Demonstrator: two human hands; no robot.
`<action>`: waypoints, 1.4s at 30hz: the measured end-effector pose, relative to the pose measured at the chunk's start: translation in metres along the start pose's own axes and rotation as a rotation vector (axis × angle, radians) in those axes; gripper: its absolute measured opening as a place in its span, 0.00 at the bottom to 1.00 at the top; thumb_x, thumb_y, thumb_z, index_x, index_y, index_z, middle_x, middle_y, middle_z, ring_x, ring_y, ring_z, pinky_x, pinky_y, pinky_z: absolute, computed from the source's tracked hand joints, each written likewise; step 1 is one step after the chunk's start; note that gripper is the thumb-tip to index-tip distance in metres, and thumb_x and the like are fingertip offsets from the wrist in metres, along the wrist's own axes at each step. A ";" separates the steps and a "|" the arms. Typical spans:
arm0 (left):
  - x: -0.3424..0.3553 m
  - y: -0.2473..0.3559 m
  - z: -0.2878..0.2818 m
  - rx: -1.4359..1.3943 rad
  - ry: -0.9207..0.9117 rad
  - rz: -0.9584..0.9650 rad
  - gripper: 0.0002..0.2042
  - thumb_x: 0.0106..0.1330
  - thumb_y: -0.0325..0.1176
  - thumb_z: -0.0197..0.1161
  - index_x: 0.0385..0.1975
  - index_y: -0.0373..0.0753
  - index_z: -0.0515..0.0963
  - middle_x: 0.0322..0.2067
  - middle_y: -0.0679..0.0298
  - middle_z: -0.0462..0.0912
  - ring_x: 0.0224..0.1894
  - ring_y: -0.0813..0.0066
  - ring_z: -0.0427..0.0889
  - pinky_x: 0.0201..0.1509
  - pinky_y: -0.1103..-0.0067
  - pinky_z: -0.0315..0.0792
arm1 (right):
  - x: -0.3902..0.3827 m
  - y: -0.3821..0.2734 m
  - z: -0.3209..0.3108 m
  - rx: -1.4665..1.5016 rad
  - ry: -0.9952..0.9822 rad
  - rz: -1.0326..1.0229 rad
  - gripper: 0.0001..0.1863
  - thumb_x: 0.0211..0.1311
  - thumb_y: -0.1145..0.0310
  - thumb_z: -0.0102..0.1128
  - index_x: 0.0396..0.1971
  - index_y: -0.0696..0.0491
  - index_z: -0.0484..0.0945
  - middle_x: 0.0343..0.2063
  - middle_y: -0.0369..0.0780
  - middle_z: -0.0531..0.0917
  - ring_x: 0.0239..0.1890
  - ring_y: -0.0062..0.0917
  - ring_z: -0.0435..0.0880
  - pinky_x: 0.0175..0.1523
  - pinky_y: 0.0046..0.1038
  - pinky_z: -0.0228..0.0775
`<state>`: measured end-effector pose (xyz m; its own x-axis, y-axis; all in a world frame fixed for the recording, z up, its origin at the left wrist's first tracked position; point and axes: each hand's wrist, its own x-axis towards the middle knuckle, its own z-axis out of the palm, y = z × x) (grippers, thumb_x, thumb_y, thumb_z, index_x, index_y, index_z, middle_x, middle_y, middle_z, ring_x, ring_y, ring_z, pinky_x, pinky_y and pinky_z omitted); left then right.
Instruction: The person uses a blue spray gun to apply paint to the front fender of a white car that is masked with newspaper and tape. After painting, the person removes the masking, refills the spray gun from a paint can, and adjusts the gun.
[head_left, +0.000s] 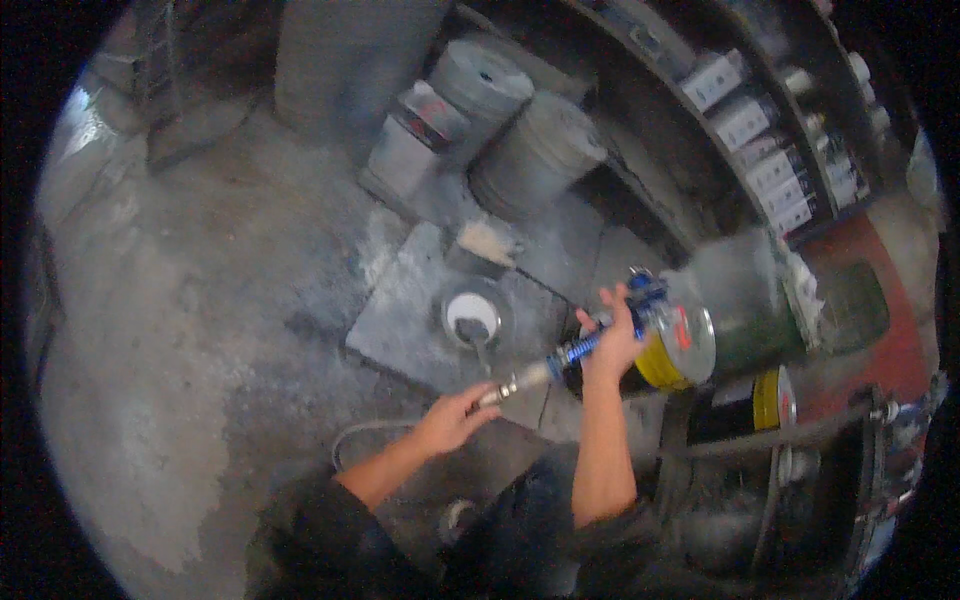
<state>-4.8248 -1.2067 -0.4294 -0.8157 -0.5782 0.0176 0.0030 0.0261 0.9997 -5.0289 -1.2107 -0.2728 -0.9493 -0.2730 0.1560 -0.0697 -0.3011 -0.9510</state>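
Observation:
A blue tool that looks like a spray gun point(575, 350) lies slantwise across my front, its blue head pointing up to the right. My right hand point(617, 348) is closed round the blue body, a few fingertips standing apart. My left hand point(455, 420) grips the metal hose fitting at its lower left end. A pale hose point(375, 427) curves away behind my left wrist. Just beyond the hands, an open bucket point(447, 318) holds a white liner or content with a grey stick-like thing in it. The fine detail is blurred.
Beyond the bucket stands a small container point(480, 262) topped with a tan rag. Farther off are a white square can point(400, 155) and large drums point(535, 155). To the right are yellow-banded cans point(690, 345), a green bin point(745, 300) and shelves with white boxes point(745, 125).

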 end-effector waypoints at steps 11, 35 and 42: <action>0.016 0.012 -0.036 -0.010 -0.016 -0.112 0.25 0.67 0.46 0.63 0.61 0.42 0.69 0.29 0.57 0.80 0.31 0.69 0.78 0.39 0.72 0.73 | 0.013 0.011 0.047 -0.003 0.064 0.104 0.27 0.57 0.78 0.61 0.57 0.55 0.64 0.49 0.44 0.78 0.45 0.30 0.82 0.28 0.36 0.83; -0.016 0.074 -0.044 0.317 0.003 0.088 0.27 0.66 0.43 0.63 0.65 0.57 0.66 0.52 0.60 0.81 0.45 0.61 0.85 0.47 0.68 0.78 | 0.059 0.031 -0.033 -0.263 -0.102 -0.155 0.21 0.63 0.51 0.57 0.47 0.52 0.77 0.48 0.39 0.78 0.50 0.31 0.75 0.54 0.40 0.69; -0.068 0.141 -0.011 0.208 0.350 0.176 0.20 0.63 0.48 0.64 0.51 0.47 0.78 0.28 0.53 0.84 0.31 0.48 0.82 0.37 0.65 0.76 | 0.038 -0.032 -0.039 0.620 -0.260 0.482 0.22 0.70 0.67 0.52 0.16 0.45 0.57 0.13 0.29 0.56 0.15 0.16 0.55 0.23 0.21 0.54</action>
<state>-4.7629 -1.1725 -0.2890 -0.5681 -0.7908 0.2281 -0.0216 0.2914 0.9564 -5.0743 -1.1756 -0.2468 -0.7252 -0.6808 -0.1026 0.5814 -0.5257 -0.6210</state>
